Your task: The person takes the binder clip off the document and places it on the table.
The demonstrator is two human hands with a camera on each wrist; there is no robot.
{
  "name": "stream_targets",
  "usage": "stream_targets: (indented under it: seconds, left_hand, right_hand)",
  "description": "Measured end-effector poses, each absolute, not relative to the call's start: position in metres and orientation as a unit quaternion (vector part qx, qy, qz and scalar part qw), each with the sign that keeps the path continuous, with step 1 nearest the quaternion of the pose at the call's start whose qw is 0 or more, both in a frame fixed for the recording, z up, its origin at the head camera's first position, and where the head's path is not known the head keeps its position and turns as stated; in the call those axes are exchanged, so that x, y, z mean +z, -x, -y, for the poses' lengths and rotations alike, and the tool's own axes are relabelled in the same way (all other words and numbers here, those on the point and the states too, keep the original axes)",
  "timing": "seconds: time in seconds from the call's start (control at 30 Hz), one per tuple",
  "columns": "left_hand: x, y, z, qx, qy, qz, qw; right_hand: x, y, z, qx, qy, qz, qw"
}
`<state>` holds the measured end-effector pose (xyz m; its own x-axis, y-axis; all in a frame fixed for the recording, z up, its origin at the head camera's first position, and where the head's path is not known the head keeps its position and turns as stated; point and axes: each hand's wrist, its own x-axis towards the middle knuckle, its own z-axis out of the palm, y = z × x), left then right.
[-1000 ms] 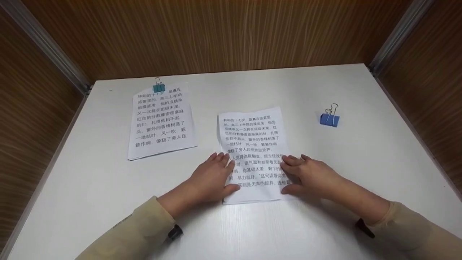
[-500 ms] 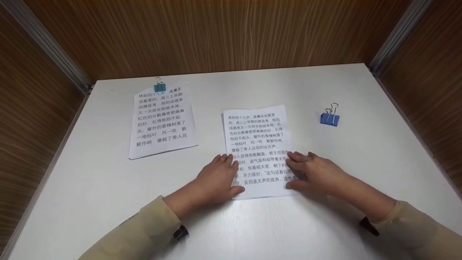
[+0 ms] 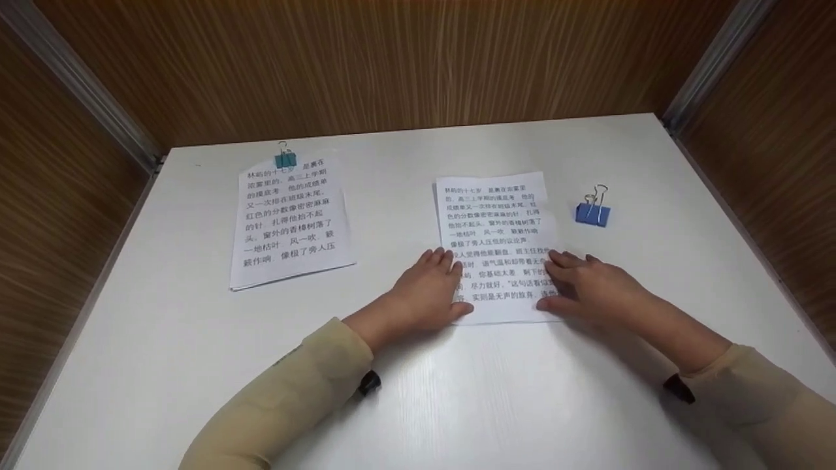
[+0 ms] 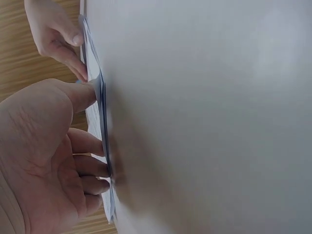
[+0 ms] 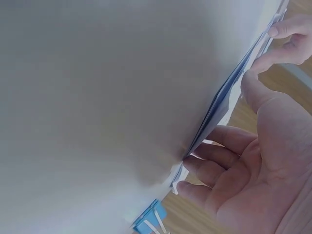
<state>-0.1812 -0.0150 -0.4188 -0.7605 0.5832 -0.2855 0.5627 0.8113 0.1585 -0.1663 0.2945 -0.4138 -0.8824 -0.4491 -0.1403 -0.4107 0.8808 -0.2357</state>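
Observation:
A small stack of printed paper [image 3: 499,261] lies flat on the white table, right of the middle. My left hand [image 3: 421,294] rests along its left edge, thumb and fingertips touching the sheets. At the opposite edge my right hand [image 3: 591,287] touches the stack the same way, its fingers loosely bent. In the left wrist view the left hand [image 4: 44,156] meets the thin side of the paper [image 4: 103,117]. From the right wrist, several sheets show slightly apart at the edge beside the right hand [image 5: 263,156]. A blue binder clip [image 3: 593,215] stands just right of the stack.
Another printed stack [image 3: 287,222] lies at the back left, with a teal binder clip [image 3: 285,160] on its top edge. Wood-grain panels [image 3: 405,65] enclose the table [image 3: 444,391] at the back and both sides.
Both hands have slid the paper stack away from the person and to the right, closer to the blue clip. The clipped stack and the blue clip stay in place.

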Motion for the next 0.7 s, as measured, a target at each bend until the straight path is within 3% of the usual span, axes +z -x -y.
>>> stream_targets:
  seconds: [0.7]
  left_hand:
    - [-0.425,0.223,-0.021,0.019,-0.300,-0.942,0.151]
  right_hand:
    - [-0.418,0.203,-0.316,-0.088,0.177,-0.972,0.126]
